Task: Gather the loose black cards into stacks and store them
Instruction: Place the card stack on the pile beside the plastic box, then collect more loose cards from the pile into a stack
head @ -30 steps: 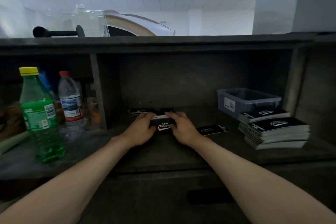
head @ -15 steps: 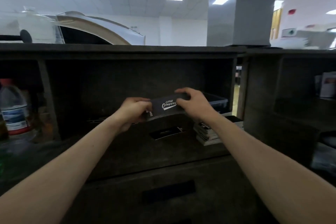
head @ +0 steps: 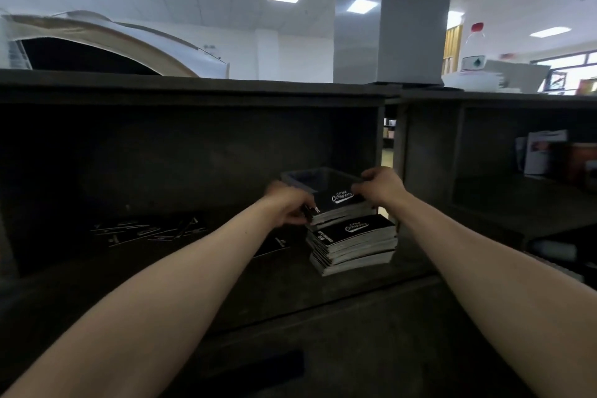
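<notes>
- Shelf (head: 193, 284): carries the stored stack (head: 353, 247) of black cards.
- Held bundle (head: 339, 203): sits directly above the stored stack; contact cannot be told.
- Left hand (head: 287, 207) and right hand (head: 381, 186): each clasps one end of the bundle.
- Handling: probably light and slick; squeeze both ends to stop sliding.
- Loose cards (head: 145, 231): lie well left of the stored stack.

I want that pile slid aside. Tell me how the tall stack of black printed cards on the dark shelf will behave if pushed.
The tall stack of black printed cards will probably shear, not slide whole: its layers sit offset. The card faces look smooth, so likely slippery. Many thin cards packed together: probably heavy for its size.
</notes>
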`<action>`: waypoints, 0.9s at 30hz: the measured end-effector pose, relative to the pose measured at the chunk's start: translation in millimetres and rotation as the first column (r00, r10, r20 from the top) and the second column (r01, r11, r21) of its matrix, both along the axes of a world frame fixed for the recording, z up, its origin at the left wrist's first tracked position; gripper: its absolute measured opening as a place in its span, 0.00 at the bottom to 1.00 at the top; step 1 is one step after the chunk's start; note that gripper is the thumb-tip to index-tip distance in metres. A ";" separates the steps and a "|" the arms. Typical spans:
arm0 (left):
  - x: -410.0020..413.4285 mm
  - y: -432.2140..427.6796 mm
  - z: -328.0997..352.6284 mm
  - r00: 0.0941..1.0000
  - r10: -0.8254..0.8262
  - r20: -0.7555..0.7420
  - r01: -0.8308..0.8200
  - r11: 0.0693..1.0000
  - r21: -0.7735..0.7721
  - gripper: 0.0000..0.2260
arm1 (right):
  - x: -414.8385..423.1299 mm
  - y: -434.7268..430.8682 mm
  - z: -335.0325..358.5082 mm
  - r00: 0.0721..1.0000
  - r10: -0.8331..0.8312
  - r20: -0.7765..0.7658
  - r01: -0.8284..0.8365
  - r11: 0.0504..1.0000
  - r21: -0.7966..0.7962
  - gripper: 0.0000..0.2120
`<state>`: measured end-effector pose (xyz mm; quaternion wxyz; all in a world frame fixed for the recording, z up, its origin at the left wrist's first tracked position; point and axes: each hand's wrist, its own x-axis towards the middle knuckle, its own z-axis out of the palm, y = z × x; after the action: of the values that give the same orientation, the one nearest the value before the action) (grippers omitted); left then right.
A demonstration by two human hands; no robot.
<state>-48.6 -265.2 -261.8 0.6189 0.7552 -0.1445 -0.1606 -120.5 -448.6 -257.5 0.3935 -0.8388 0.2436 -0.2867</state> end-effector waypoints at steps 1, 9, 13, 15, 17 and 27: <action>0.7 -1.7 -3.6 1.000 -0.003 0.019 0.002 1.000 0.028 0.13 | 1.0 0.3 -3.5 0.999 -0.009 -0.034 0.007 0.999 -0.046 0.21; 25.9 24.6 -9.9 0.987 0.037 0.154 -0.050 0.995 0.082 0.10 | 12.4 33.4 -4.3 0.994 -0.044 0.101 0.090 0.857 -0.507 0.16; 68.1 92.2 -21.6 0.929 0.052 0.366 -0.148 0.960 0.238 0.05 | 26.5 94.5 -3.7 0.916 0.339 -0.214 -0.399 0.731 -0.553 0.12; 88.5 136.8 -30.0 0.891 0.024 0.453 -0.205 0.912 0.355 0.05 | 36.4 128.4 -7.3 0.775 0.408 -0.482 -0.624 0.614 -0.483 0.16; 104.1 179.0 -39.2 0.856 -0.011 0.517 -0.270 0.843 0.465 0.05 | 47.9 155.1 -13.4 0.629 0.391 -0.672 -0.740 0.568 -0.362 0.22; 160.9 291.2 -72.0 0.867 -0.031 0.497 -0.423 0.482 0.767 0.32 | 110.1 200.7 -37.1 0.602 0.451 -0.659 -0.769 0.551 -0.325 0.18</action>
<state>112.3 26.0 -333.8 0.1253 0.9869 -0.0931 0.0415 -10.4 -247.9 -294.6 0.1158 -0.9887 -0.0842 0.0451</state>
